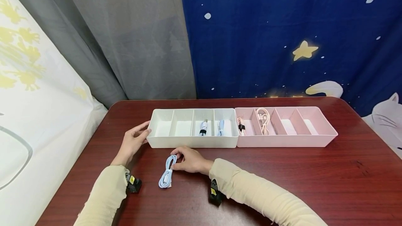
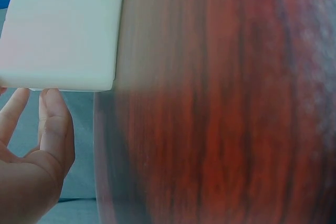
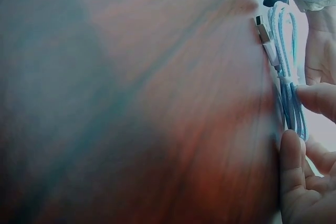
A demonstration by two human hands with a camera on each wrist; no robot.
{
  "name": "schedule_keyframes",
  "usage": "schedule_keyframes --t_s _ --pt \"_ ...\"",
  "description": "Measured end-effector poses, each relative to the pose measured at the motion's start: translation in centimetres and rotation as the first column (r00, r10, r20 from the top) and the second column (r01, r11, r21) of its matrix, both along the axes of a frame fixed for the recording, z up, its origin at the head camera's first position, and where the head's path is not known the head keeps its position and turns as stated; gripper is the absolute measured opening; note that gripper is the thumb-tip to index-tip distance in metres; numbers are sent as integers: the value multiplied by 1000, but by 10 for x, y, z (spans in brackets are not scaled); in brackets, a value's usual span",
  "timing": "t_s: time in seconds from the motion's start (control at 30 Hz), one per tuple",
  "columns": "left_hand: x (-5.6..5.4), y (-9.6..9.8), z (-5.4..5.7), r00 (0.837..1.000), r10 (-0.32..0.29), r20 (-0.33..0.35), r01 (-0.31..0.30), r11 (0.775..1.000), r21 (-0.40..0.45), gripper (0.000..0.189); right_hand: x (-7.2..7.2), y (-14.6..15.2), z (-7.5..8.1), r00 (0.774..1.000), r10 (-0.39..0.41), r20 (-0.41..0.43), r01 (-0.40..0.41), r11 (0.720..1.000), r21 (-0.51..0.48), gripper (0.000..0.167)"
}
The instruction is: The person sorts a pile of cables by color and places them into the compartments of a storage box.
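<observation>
My right hand holds a light blue USB cable, coiled and tied at its middle, in front of the white divided box. In the right wrist view the thumb is at the tie of the coil, other fingers are at one end, and a metal USB plug points away from them. My left hand touches the left end of the white box with its fingertips, the fingers extended. Two compartments of that box hold a white cable with a black strap and a pale blue cable.
A pink divided box stands end to end with the white one. In it lie a pink cable with a black strap and a coiled pink cable. The dark red table backs onto grey and blue curtains.
</observation>
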State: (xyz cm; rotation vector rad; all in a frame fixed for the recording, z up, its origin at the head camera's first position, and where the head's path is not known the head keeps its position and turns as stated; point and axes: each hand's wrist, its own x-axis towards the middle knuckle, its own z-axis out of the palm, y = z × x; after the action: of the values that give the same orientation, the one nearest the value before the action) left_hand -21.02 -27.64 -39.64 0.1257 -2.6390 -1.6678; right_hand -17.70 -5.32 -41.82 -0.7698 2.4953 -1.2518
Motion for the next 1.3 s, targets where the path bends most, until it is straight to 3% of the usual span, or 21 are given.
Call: schedule_keyframes --t_s 0.83,1.3 --pt "0 0 0 1000 -9 4 9 1000 18 48 1 -3 0 998 -46 -36 46 999 13 20" --pt "0 -1 0 1000 -14 1 14 1000 28 48 2 -3 2 998 -39 52 41 998 -38 24"
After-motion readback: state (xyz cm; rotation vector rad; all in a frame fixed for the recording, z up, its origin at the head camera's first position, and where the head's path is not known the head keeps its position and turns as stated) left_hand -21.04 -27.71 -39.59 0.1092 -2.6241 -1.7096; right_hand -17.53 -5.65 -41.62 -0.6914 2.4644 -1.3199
